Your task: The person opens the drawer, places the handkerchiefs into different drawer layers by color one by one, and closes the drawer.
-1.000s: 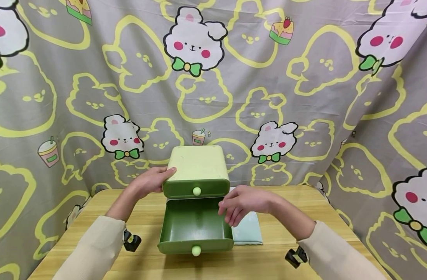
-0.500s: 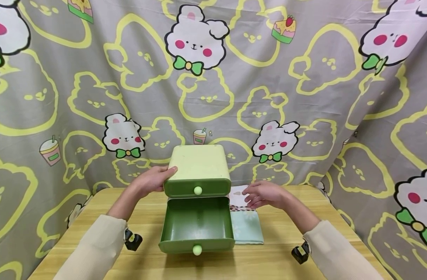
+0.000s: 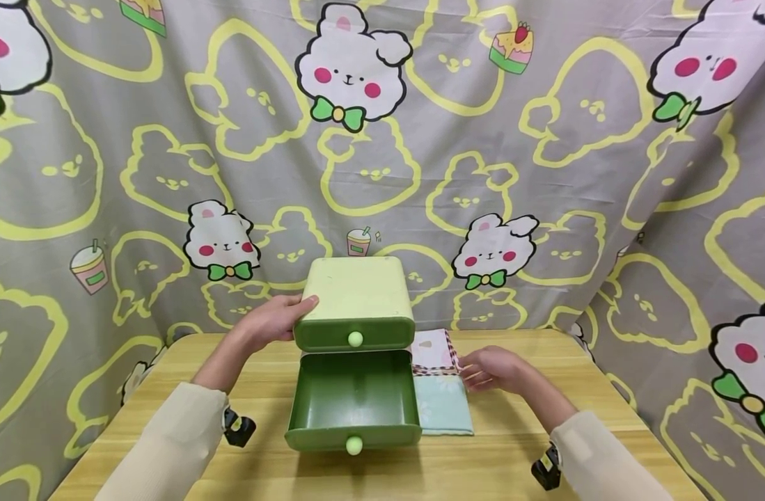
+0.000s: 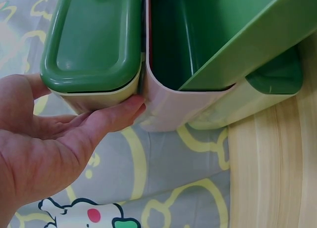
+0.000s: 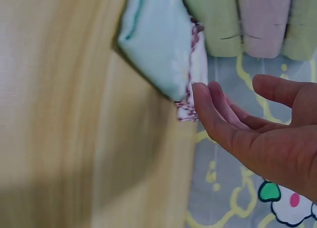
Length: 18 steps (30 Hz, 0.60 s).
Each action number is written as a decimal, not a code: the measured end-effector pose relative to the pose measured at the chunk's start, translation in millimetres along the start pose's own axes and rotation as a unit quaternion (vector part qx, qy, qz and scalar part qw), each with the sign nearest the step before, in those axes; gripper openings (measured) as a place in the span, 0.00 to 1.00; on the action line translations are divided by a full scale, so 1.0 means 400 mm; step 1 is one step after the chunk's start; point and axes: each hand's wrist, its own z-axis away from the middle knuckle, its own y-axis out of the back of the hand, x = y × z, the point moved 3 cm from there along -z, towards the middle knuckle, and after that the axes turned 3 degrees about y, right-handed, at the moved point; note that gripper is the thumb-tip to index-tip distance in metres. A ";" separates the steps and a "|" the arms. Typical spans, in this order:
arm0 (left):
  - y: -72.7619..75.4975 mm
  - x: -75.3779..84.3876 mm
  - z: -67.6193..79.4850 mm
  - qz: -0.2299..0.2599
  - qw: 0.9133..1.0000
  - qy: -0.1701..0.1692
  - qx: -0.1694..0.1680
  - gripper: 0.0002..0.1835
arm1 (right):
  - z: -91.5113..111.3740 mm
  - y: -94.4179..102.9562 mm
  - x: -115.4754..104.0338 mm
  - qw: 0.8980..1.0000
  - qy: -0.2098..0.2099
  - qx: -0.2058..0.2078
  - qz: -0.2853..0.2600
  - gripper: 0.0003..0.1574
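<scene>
blue cloth [image 5: 156,40] cropped, white cloth [image 3: 431,349] apparently part-hidden

Round-cornered pale wood-grain tabletop [image 3: 495,431], bearing upright cream, pink and green drawer unit [image 3: 357,289], folded pale-blue cloth [image 3: 445,410], white check-edged cloth [image 3: 431,351] adjoining.

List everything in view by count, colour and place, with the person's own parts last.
Three-tier drawer cabinet: one, pale yellow-green and pink, centre of the head view.
Drawers: three, green, in the cabinet; middle one pulled out.
Round knobs: two in the head view, pale green, on the top and middle drawers.
Folded flowered cloth: one, light blue, right of the cabinet.
Folded check-edged cloth: one, white, beyond the blue one.
Table: one, light wood-grain, underneath.
Bunny-print fabric: count unclear, grey, behind and at both sides.
Wrist cameras: two, black, by the cuffs.
Sleeves: two, cream, on the forearms.
Left grip: one, bare, holding the cabinet's upper left side.
Right grip: one, bare, by the cloths' right edge; contact unclear.
</scene>
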 end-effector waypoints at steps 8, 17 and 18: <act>-0.001 0.002 0.003 0.007 1.000 0.000 0.001 0.36 | 0.000 -0.006 0.053 0.999 -0.024 0.010 -0.018 0.27; -0.001 0.000 0.002 0.005 1.000 0.001 0.002 0.36 | -0.003 -0.022 0.085 0.998 -0.046 0.023 -0.038 0.22; -0.001 0.000 0.002 0.004 1.000 0.001 0.003 0.37 | -0.004 -0.024 0.086 0.998 -0.047 0.026 -0.040 0.22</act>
